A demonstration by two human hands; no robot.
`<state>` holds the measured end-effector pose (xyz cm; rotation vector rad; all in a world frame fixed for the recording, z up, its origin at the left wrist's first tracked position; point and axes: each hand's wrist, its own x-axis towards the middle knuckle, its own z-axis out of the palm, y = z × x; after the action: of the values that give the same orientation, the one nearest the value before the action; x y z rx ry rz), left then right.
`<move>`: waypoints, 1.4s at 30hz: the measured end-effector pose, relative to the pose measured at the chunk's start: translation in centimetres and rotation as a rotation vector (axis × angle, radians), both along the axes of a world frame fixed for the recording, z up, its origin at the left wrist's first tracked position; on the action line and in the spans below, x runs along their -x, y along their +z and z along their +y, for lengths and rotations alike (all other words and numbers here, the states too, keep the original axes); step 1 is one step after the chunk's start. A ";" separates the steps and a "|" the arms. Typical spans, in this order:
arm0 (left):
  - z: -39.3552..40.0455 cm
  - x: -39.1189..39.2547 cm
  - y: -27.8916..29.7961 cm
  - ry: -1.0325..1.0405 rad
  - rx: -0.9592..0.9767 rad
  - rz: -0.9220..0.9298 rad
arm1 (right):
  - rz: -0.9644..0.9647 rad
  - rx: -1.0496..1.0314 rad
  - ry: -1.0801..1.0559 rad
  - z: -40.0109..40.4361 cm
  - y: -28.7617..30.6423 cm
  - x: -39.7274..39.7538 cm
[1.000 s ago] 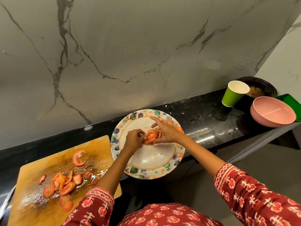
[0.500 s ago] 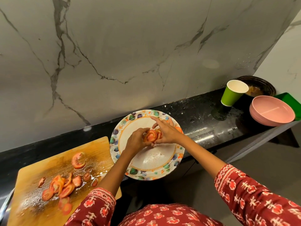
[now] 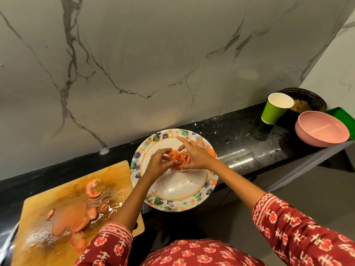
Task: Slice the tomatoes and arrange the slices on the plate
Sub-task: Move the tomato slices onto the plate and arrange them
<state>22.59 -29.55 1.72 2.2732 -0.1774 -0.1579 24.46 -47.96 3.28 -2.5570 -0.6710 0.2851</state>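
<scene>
Both your hands fan tomato slices over the plate

Your left hand (image 3: 159, 164) and right hand (image 3: 194, 156) pinch the tomato slices (image 3: 178, 159) above the plate (image 3: 173, 207), apparently spreading them; more slices (image 3: 76, 223) wait on the cutting board (image 3: 57, 191).

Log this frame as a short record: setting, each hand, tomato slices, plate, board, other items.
setting: black counter against a marble wall
left hand: over the plate, fingers pinching the tomato slices
right hand: over the plate, fingers on the same slices
tomato slices: small overlapping cluster between both hands
plate: floral rim, centre mostly bare
cutting board: wet, more cut tomato pieces left on it
other items: green cup, pink bowl, at the right end of the counter
knife: not in view
</scene>
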 end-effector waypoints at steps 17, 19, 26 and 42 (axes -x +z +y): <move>0.2 0.6 -0.6 -0.017 0.050 -0.037 | -0.028 0.054 0.022 -0.1 0.5 0.2; -0.1 0.6 -0.7 -0.038 0.030 -0.060 | -0.048 0.064 0.016 -0.5 0.5 0.3; -1.4 0.7 -0.5 -0.110 -0.069 -0.100 | -0.057 0.082 0.018 -1.2 -0.1 0.3; -2.8 0.1 0.3 -0.145 -0.385 0.018 | 0.022 0.036 -0.016 -1.4 0.0 0.0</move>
<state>22.47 -32.38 1.99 2.6405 -0.3268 -0.3111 24.50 -49.33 3.30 -2.5884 -0.6428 0.3228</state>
